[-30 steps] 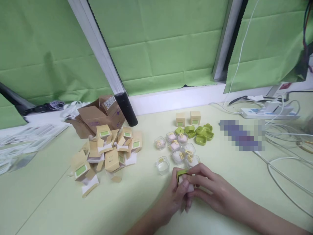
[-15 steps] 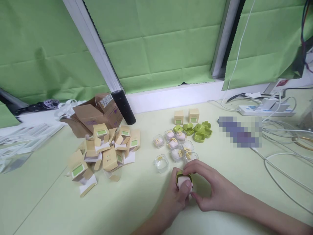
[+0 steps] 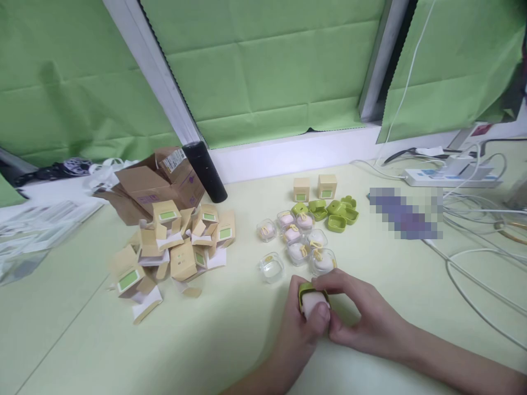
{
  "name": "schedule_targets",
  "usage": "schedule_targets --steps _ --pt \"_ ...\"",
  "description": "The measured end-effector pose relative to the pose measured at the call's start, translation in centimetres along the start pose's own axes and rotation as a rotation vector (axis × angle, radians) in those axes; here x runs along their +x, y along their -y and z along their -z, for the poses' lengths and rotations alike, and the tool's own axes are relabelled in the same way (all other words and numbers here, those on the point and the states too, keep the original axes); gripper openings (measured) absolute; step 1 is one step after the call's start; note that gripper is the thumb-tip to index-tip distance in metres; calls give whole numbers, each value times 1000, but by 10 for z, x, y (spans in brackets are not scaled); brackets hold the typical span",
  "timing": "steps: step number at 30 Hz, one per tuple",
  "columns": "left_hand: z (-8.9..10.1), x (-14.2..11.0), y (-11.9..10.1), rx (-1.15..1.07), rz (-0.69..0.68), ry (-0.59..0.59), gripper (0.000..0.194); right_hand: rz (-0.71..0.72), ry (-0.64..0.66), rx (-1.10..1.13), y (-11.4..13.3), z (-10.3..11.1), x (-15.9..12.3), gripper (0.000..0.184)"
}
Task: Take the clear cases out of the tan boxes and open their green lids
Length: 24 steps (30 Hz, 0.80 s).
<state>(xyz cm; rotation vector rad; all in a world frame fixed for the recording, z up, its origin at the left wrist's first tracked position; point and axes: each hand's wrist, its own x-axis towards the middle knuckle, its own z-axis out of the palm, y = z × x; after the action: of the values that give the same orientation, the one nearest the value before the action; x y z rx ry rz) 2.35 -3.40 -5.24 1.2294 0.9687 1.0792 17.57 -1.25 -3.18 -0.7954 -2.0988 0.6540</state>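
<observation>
**Two hands on one green case**

My left hand (image 3: 302,326) and right hand (image 3: 366,312) share the green case (image 3: 307,286), held near the surface's (image 3: 230,345) close side, toward six o'clock. Compared with a second ago, my right fingers have lifted off its face and spread toward three o'clock, exposing more of the white piece (image 3: 312,302) within the rim. I judge the two parts to be nested but not enclosed, with adjustment unfinished.

Pose: the left forearm enters from seven o'clock, thumb pressed on the white piece, fingers wrapped behind and partly hidden; this grip is closed firmly. The right forearm enters from four o'clock; its grip is a loose arch, forefinger at the case's one-o'clock corner, thumb at four o'clock. From the case, a transparent container (image 3: 272,267) sits at ten o'clock, and loose green pieces (image 3: 336,222) at one.
</observation>
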Motion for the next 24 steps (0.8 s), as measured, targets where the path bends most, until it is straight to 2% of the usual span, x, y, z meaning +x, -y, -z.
schedule_targets --steps 3,5,9,12,15,19,24 --pt "-3 -3 -1 -76 33 0 38 73 -14 -65 1 1 1 42" --pt "-2 -3 1 -118 81 29 39 87 33 -94 3 5 3 42" --pt "1 2 9 -178 257 66 47 23 166 -116 3 15 7 48" --pt "0 7 9 -360 346 108 56 -18 212 -94 2 18 8 44" --pt "-1 10 1 -537 373 158 41 -34 201 4 2 15 8 36" --pt "2 10 -7 -566 382 175 28 -53 115 92 5 11 8 31" --pt "5 7 -2 -569 412 180 27 -41 225 59 8 12 5 34"
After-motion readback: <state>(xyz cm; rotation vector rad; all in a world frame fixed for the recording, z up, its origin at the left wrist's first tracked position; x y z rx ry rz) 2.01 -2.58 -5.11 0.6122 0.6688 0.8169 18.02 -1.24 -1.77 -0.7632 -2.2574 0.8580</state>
